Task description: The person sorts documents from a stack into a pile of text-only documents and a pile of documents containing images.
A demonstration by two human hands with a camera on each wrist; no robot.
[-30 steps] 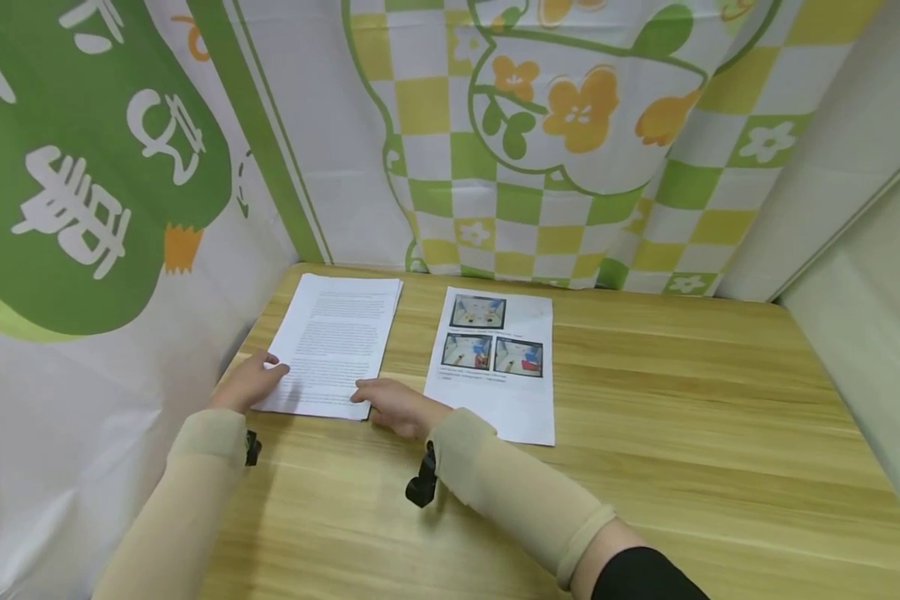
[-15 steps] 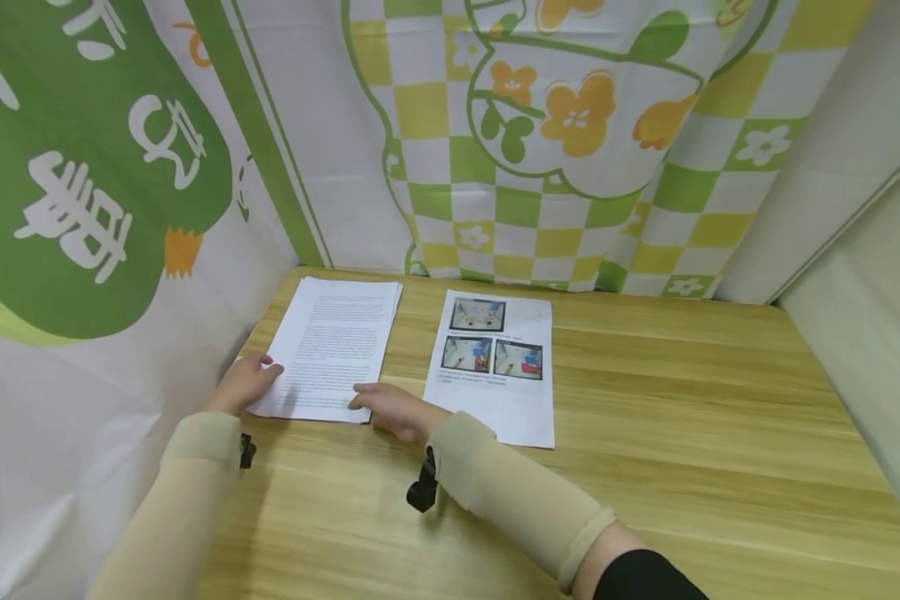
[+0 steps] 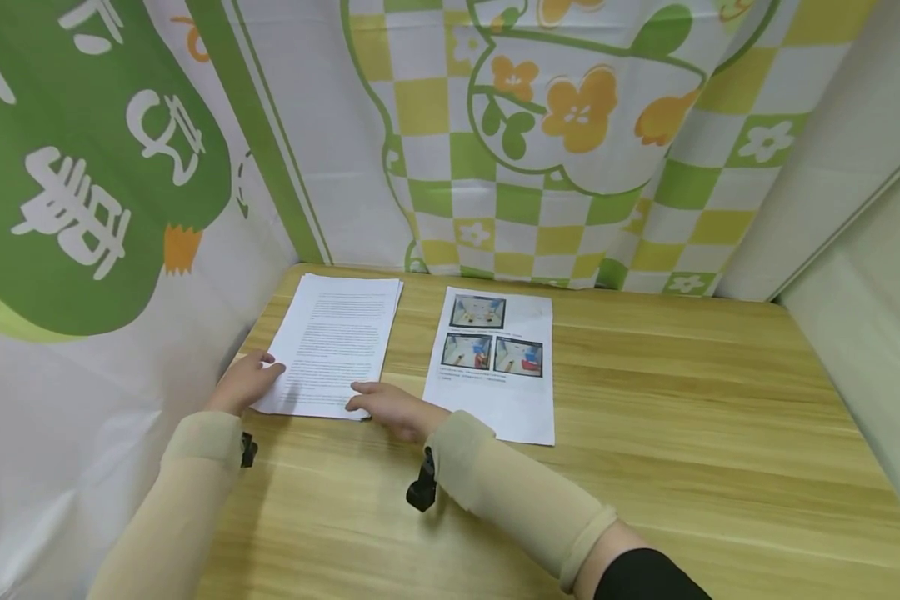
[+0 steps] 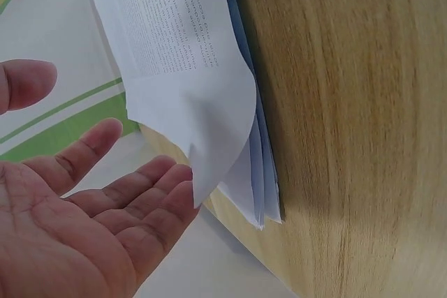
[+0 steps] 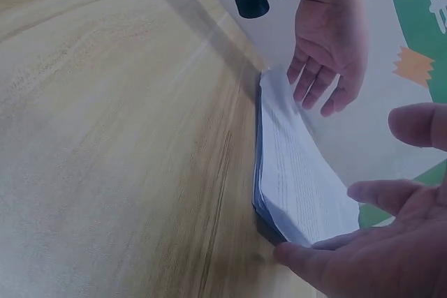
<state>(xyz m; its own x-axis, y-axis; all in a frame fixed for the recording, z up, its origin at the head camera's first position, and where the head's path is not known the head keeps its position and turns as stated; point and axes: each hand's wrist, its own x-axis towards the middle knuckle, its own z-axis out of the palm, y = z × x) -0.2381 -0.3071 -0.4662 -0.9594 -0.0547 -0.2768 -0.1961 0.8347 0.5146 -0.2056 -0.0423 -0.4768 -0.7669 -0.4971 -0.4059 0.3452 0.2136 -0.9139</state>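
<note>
Cloth, L wall: green panel w/ white characters, hanging beside table edge.
L sleeve: beige, covering forearm; blk device sitting at wrist.
L hand: fingers reaching out nearly straight, fingertips touching near L corner of stack; thumb standing apart from fingers, so no pinch, nothing being gripped.
Paper stack: white, top sheet w/ dense printed txt; lying flat on L part of table, btwn both hands. Near L corner of top sheet bending at L fingertips (L wrist view); sheet edges below showing slightly uneven.
R hand: fingers extending loosely, touching near R corner of stack; thumb spreading well apart, nothing being gripped.
Blk device, 2nd: hanging at R wrist.
Loose sheet: white, lying R of stack, apart from it; bearing 3 colour pics, 1 above 2, w/ small txt.
Curtain: grn/yel/wht checks, orange flowers, hanging behind table.
R sleeve: beige, covering forearm, blk fabric showing at its elbow end.
Table: lt wood grain, supporting all papers.
</note>
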